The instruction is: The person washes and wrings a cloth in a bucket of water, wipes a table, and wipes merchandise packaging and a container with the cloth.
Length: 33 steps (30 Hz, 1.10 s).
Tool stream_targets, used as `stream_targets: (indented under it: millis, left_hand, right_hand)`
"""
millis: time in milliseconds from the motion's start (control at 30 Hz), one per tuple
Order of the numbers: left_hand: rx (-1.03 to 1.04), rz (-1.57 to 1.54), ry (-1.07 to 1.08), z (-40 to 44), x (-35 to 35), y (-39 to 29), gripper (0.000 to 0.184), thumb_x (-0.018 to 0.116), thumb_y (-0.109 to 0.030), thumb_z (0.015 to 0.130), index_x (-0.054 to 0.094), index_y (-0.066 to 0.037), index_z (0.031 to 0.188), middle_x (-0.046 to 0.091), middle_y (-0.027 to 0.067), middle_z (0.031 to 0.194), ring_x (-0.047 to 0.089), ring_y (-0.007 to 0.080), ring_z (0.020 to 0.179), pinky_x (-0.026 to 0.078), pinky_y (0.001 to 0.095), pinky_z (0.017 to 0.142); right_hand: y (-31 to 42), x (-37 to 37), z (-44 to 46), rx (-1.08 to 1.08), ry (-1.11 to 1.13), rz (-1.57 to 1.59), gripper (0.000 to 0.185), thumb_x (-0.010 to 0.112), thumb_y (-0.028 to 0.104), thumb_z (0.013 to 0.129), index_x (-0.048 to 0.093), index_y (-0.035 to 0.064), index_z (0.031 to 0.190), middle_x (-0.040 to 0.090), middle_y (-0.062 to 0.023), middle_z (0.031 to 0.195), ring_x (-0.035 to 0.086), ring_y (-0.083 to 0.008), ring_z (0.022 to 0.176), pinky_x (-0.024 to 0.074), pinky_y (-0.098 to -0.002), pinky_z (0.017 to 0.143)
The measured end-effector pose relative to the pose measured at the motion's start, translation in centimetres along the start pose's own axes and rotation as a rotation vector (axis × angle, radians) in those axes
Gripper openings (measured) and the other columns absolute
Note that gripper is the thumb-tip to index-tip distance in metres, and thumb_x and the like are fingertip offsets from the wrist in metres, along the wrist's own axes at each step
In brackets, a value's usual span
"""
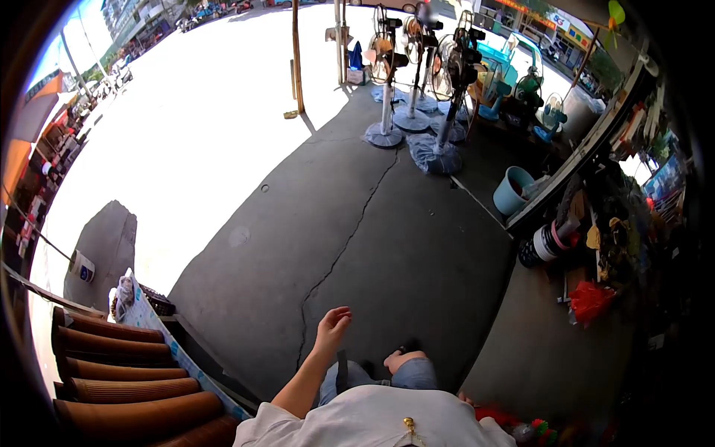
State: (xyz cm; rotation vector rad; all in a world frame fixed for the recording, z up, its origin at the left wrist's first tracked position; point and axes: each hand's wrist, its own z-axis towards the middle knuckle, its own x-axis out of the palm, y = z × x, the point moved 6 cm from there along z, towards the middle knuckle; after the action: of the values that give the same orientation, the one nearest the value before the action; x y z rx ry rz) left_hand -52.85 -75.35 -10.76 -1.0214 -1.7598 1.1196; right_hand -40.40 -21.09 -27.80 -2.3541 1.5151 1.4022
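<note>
My left hand (334, 326) is stretched out in front of my body, low in the middle of the head view. Its fingers are loosely bent and I see nothing in them; bare grey floor (357, 261) lies beneath. Of my right hand (465, 399) only a small bit shows beside my white shirt (372, 417), and its fingers are mostly hidden. A blurred red thing (495, 417) is close to it, too indistinct to name.
Pedestal fans (383, 134) with plastic-wrapped bases stand ahead. A light blue bucket (512, 191) and cluttered shelves line the right. Brown rolls (138, 410) lie at lower left. A pole (298, 59) rises at the shade's edge. A crack (348, 246) crosses the floor.
</note>
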Motion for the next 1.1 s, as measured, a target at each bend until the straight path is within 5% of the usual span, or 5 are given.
stream_targets:
  millis: [333, 667, 800, 933, 1100]
  left_hand:
    - [-0.295, -0.093, -0.285, 13.3, 3.6, -1.1, 0.028, 0.056, -0.017, 0.087, 0.054, -0.007, 0.113, 0.06, 0.0031, 0.104, 0.055, 0.0101, 0.091, 0.043, 0.0226, 0.073]
    - [-0.114, -0.169, -0.415, 30.9, -0.8, -6.5, 0.025, 0.056, -0.015, 0.087, 0.055, -0.005, 0.11, 0.062, 0.0047, 0.101, 0.058, 0.0122, 0.089, 0.044, 0.0232, 0.072]
    - [-0.237, -0.213, -0.481, 38.5, -5.9, -7.1, 0.022, 0.054, -0.017, 0.089, 0.055, -0.006, 0.107, 0.062, 0.0037, 0.1, 0.059, 0.0114, 0.086, 0.045, 0.0244, 0.071]
    - [-0.247, -0.142, -0.412, 49.5, -11.8, -11.6, 0.017, 0.053, -0.02, 0.09, 0.058, -0.008, 0.099, 0.062, 0.004, 0.098, 0.059, 0.0135, 0.088, 0.047, 0.0279, 0.073]
    - [-0.033, -0.014, -0.419, 64.6, -19.4, -22.8, 0.024, 0.046, -0.026, 0.093, 0.054, -0.009, 0.079, 0.063, 0.0061, 0.1, 0.058, 0.0143, 0.092, 0.045, 0.0292, 0.079]
  right_hand:
    - [31.5, 3.2, 20.3, 0.12, 0.304, 0.071, 0.031, 0.049, 0.033, 0.088, 0.058, 0.0063, 0.075, 0.054, -0.0025, 0.061, 0.05, -0.014, 0.046, 0.0414, -0.0285, 0.042]
    - [76.9, 13.9, 29.0, -0.482, 0.474, 0.221, 0.019, 0.054, 0.025, 0.087, 0.057, 0.0058, 0.089, 0.054, -0.0003, 0.068, 0.051, -0.0073, 0.055, 0.041, -0.0224, 0.045]
    - [79.3, 20.7, 33.3, -0.521, 0.466, 0.028, 0.021, 0.058, 0.025, 0.084, 0.058, 0.0054, 0.09, 0.056, -0.0016, 0.069, 0.052, -0.0086, 0.053, 0.0414, -0.0229, 0.045]
    - [75.6, 23.2, 34.7, -0.173, 0.465, -0.314, 0.026, 0.062, 0.029, 0.079, 0.063, 0.0054, 0.091, 0.06, -0.0059, 0.069, 0.055, -0.0146, 0.052, 0.0451, -0.0288, 0.046]
    - [79.8, 24.6, 35.6, -0.297, 0.299, -0.318, 0.03, 0.062, 0.03, 0.075, 0.067, 0.0032, 0.088, 0.066, -0.0154, 0.088, 0.063, -0.0279, 0.084, 0.049, -0.0365, 0.075]
